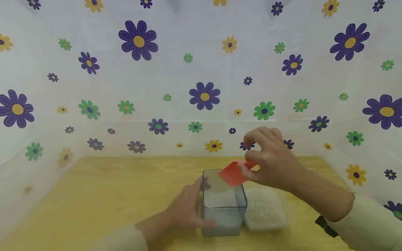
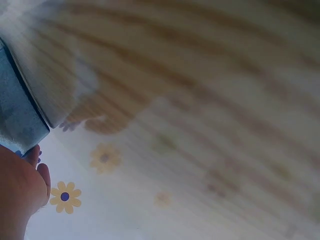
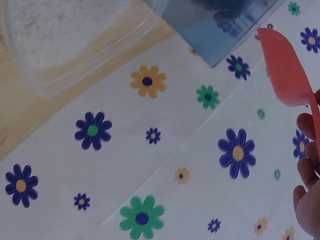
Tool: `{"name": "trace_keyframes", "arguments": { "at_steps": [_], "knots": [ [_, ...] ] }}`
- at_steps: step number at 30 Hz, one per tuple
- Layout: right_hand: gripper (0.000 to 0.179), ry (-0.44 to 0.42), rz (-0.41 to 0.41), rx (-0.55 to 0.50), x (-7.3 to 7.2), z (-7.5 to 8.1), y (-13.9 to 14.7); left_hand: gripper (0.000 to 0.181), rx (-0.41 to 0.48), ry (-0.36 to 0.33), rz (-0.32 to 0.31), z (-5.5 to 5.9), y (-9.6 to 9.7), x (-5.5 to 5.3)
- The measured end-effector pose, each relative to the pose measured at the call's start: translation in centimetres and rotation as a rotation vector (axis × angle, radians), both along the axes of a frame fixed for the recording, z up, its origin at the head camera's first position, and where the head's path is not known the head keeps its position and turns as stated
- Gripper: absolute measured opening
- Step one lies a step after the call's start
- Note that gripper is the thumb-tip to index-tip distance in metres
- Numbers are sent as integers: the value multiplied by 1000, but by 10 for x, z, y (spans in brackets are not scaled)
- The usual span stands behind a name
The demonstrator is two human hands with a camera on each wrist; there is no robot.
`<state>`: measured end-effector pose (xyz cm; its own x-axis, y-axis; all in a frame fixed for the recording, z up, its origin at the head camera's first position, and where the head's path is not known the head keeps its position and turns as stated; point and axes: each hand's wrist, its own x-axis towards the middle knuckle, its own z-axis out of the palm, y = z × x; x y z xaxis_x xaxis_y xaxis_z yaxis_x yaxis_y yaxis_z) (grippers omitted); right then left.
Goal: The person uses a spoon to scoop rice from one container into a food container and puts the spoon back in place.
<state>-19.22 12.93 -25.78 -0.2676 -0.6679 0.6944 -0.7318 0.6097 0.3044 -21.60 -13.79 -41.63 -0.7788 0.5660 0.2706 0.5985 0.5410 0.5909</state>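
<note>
My right hand (image 1: 271, 158) grips the handle of a red scoop (image 1: 233, 173), tilted down over the open top of a clear grey-blue plastic container (image 1: 223, 221). In the right wrist view the scoop (image 3: 285, 67) points toward the upper left, with fingers round its handle. My left hand (image 1: 185, 205) holds the container from its left side, thumb across the front and fingertips at the back. Some white rice-like grain (image 1: 224, 199) shows inside it. Just right of it stands a shallow clear tub (image 1: 267, 226) heaped with the same white grain (image 1: 265, 205).
The wooden table (image 1: 125, 188) runs back to a white curtain (image 1: 176, 76) printed with purple, yellow and green flowers, which also hangs at both sides. A dark strap-like object (image 1: 326, 226) shows under the right sleeve.
</note>
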Motion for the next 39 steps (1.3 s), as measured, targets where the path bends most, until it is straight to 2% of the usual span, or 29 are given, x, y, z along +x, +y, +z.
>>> {"name": "trace_keyframes", "arguments": {
  "at_steps": [5, 7, 9, 11, 16, 23, 27, 33, 39],
  "knots": [
    [26, -221, -154, 252, -3, -21, -40, 104, -12, -2, -6, 4, -1, 1],
    [28, -331, -209, 307, -4, -29, -51, 104, -20, -2, -1, 4, -1, 0],
    [31, -425, -251, 319, -6, -37, -57, 105, -29, 3, 8, 3, -1, -2],
    [35, -496, -285, 303, -6, -45, -60, 105, -24, 30, 3, 3, 1, -2],
    [41, -606, -300, 218, -8, -56, -62, 107, -26, 99, 5, 6, 2, -1],
    [39, -810, -379, 122, -8, -61, -58, 107, -38, 93, 13, 6, 3, 1],
    [37, -841, -379, 84, -8, -63, -56, 107, -45, 86, 13, 3, 4, 2],
    [34, -857, -381, 7, -10, -61, -51, 104, -15, 77, 4, 7, 5, 6],
    [33, -967, -354, -103, -13, -54, -38, 106, -30, 67, 13, 10, 5, 7]
  ]
}}
